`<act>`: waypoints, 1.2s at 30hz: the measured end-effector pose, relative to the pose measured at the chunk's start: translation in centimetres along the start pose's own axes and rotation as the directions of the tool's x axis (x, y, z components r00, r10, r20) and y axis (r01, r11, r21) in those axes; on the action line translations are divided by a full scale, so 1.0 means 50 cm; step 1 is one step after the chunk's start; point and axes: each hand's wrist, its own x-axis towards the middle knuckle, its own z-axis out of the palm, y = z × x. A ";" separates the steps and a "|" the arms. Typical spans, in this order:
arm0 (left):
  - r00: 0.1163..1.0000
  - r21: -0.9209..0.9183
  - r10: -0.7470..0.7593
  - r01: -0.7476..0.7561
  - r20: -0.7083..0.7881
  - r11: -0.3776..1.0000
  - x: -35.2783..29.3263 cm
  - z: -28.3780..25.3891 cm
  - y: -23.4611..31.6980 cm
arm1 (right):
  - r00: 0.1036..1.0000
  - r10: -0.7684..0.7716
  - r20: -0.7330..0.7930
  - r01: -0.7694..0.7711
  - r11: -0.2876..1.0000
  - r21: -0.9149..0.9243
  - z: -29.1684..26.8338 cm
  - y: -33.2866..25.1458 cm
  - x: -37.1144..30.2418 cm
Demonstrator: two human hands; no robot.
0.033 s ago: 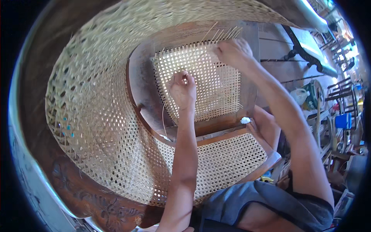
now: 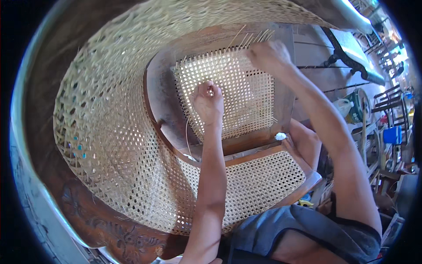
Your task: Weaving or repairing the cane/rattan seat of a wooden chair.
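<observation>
My left hand [image 2: 208,100] rests over the middle-left of a woven cane seat panel [image 2: 246,103], its fingers curled together; whatever they pinch is too small to make out. At the panel's far right corner is my right hand [image 2: 269,56], closed and slightly blurred, with its fingertips hidden. The panel fills an opening in a wooden seat frame [image 2: 160,94]. Several loose cane ends [image 2: 263,36] stick up along the far edge, beside my right hand. One thin cane strand [image 2: 187,134] curves down left of my left forearm.
A tall curved cane backrest [image 2: 101,110] in a carved wooden frame [image 2: 110,229] wraps around the left and far sides. Nearer me lies another cane panel [image 2: 263,180]. To the right are a small white wad [image 2: 280,136], a dark-framed bench [image 2: 351,53] and a blue container [image 2: 392,135].
My right hand has shifted slightly to the right, and its forearm with it. My left hand stays in place. The whole view has moved very slightly.
</observation>
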 end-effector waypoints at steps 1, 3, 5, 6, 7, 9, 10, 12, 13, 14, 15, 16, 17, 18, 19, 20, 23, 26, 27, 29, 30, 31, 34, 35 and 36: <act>0.999 0.016 0.050 -0.050 0.005 0.999 0.005 0.001 0.004 | 0.999 0.039 -0.037 -0.039 0.999 -0.003 -0.022 0.030 0.009; 0.998 0.063 0.066 -0.067 0.020 0.996 0.013 0.003 0.031 | 0.994 0.083 -0.073 -0.083 0.997 0.000 -0.031 0.049 0.004; 0.988 0.104 0.067 -0.082 0.136 0.991 0.029 0.007 0.055 | 0.981 0.095 -0.170 -0.087 0.995 0.052 -0.029 0.046 -0.013; 0.988 0.107 0.069 -0.084 0.135 0.991 0.044 0.019 0.063 | 0.981 0.094 -0.172 -0.086 0.995 0.055 -0.037 0.042 -0.020; 0.977 -0.073 0.194 -0.188 0.084 0.979 0.061 0.038 0.075 | 0.984 0.069 -0.163 -0.061 0.997 0.053 -0.052 0.039 -0.027; 0.956 -0.621 0.018 0.177 0.294 0.763 0.065 0.045 0.107 | 0.988 0.045 -0.150 -0.036 0.998 0.060 -0.072 0.021 -0.043; 0.956 -0.617 0.016 0.177 0.293 0.767 0.072 0.034 0.111 | 0.993 0.031 -0.113 -0.021 0.996 0.086 -0.079 -0.002 -0.047; 0.964 -0.756 -0.095 0.255 0.249 0.603 0.085 0.015 0.113 | 0.996 0.029 -0.080 -0.020 0.994 0.106 -0.077 -0.034 -0.045; 0.957 -0.716 -0.189 0.291 0.221 0.634 0.080 -0.001 0.110 | 1.000 -0.007 0.000 0.007 0.988 0.157 -0.054 -0.046 -0.041; 0.957 -0.721 -0.184 0.290 0.225 0.630 0.075 -0.013 0.093 | 0.996 -0.048 0.076 0.031 0.978 0.206 -0.034 -0.058 -0.036; 0.948 -0.671 -0.237 0.317 0.212 0.670 0.065 -0.025 0.059 | 0.996 -0.050 0.075 0.033 0.977 0.210 -0.009 -0.078 -0.027; 0.937 -0.619 -0.289 0.346 0.195 0.705 0.055 -0.027 0.031 | 0.979 -0.106 0.174 0.081 0.986 0.146 0.017 -0.100 -0.019; 0.937 -0.622 -0.289 0.346 0.196 0.702 0.047 -0.018 0.020 | 0.950 -0.150 0.275 0.133 0.988 0.077 0.025 -0.110 -0.014; 0.944 -0.639 -0.282 0.324 0.171 0.697 0.038 -0.008 0.010 | 0.950 -0.148 0.276 0.133 0.988 0.073 0.032 -0.112 -0.015; 0.950 -0.656 -0.277 0.303 0.146 0.692 0.029 0.001 -0.001 | 0.952 -0.182 0.247 0.164 0.982 0.091 0.039 -0.116 -0.020; 0.949 -0.656 -0.282 0.304 0.143 0.691 0.026 0.000 -0.007 | 0.951 -0.220 0.218 0.200 0.973 0.112 0.042 -0.122 -0.022; 0.939 -0.490 -0.322 0.340 0.123 0.803 0.026 -0.001 -0.013 | 0.949 -0.287 0.128 0.274 0.955 0.115 0.049 -0.136 -0.023; 0.939 -0.401 -0.338 0.335 0.067 0.853 0.024 -0.002 -0.013 | 0.950 -0.281 0.135 0.275 0.960 0.057 0.063 -0.160 -0.018; 0.935 -0.389 -0.344 0.349 0.086 0.852 0.026 -0.003 -0.009 | 0.949 -0.285 0.138 0.279 0.959 0.057 0.065 -0.168 -0.013; 0.944 -0.332 -0.292 0.327 0.154 0.885 0.031 -0.005 -0.019 | 0.953 -0.227 0.200 0.224 0.974 0.036 0.062 -0.180 -0.004; 0.945 -0.278 -0.236 0.295 0.227 0.914 0.034 -0.006 -0.024 | 0.952 -0.230 0.203 0.227 0.973 0.038 0.056 -0.180 -0.003; 0.959 -0.366 -0.205 0.265 0.195 0.892 0.040 -0.005 -0.028 | 0.944 -0.253 0.210 0.248 0.968 0.048 0.047 -0.177 0.000; 0.952 -0.153 -0.192 0.232 0.239 0.961 0.050 -0.026 -0.013 | 0.944 -0.270 0.191 0.260 0.963 0.076 0.045 -0.162 0.007; 0.951 -0.120 -0.197 0.230 0.239 0.966 0.054 -0.032 0.009 | 0.951 -0.261 0.168 0.250 0.965 0.085 0.045 -0.156 0.007; 0.952 -0.120 -0.191 0.224 0.240 0.967 0.053 -0.029 0.011 | 0.952 -0.257 0.164 0.246 0.965 0.087 0.048 -0.155 0.006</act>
